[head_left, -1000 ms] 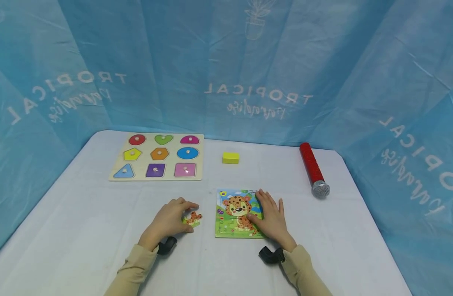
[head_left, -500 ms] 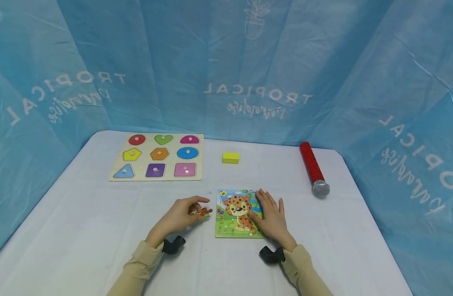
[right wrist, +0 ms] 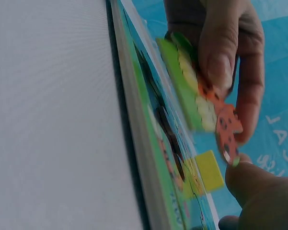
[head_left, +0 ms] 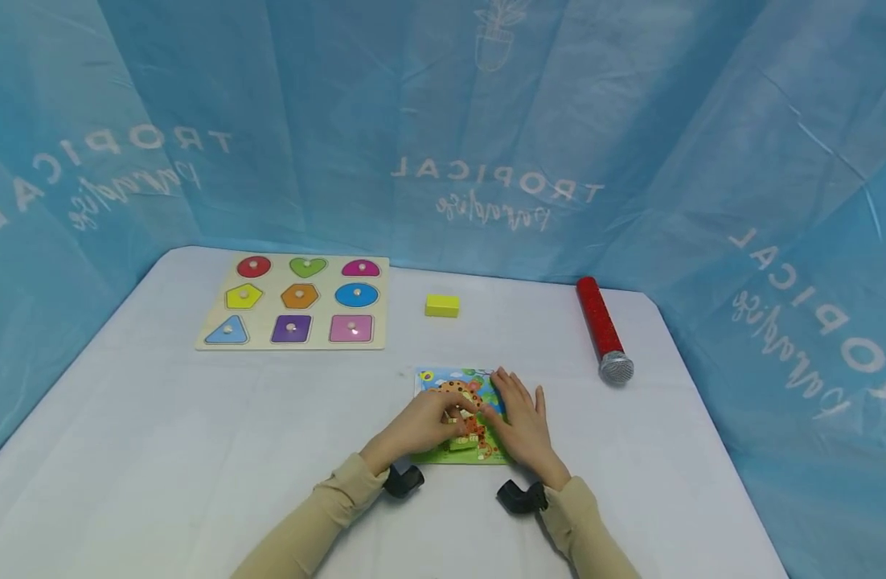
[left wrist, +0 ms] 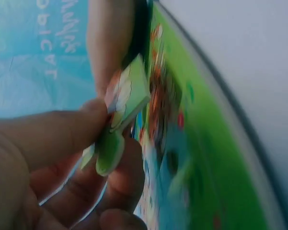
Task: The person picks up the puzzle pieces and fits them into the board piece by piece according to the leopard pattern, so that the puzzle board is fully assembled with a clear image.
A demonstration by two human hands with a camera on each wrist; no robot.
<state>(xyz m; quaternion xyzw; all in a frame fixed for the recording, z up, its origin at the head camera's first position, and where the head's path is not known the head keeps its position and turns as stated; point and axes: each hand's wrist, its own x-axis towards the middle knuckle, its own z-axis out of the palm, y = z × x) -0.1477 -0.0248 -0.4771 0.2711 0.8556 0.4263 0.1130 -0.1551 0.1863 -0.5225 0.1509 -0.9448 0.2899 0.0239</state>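
My left hand (head_left: pixel 421 425) pinches a jigsaw puzzle piece (left wrist: pixel 132 93) between thumb and fingers. The piece, green with orange spotted legs and pale paws, hangs tilted close over the puzzle board (head_left: pixel 443 457). A spotted leopard cub on green and blue is printed on this board, partly hidden by the left hand. At its right side rests my right hand (head_left: pixel 524 428), fingers extended along the edge. The right thumb (right wrist: pixel 261 187) points inward, its tip close to the lower end of the piece in the right wrist view.
Behind on the left lies a wooden shape board (head_left: pixel 327 309) with knobbed coloured pieces. A yellow block (head_left: pixel 442 305) sits at the back middle, a red microphone (head_left: pixel 604 326) at the back right. Blue curtains (head_left: pixel 356 121) enclose the white table (head_left: pixel 197 450).
My left hand has carried the piece rightward from beside the puzzle board to over it. The right hand has stayed on the board. The head view has shifted slightly.
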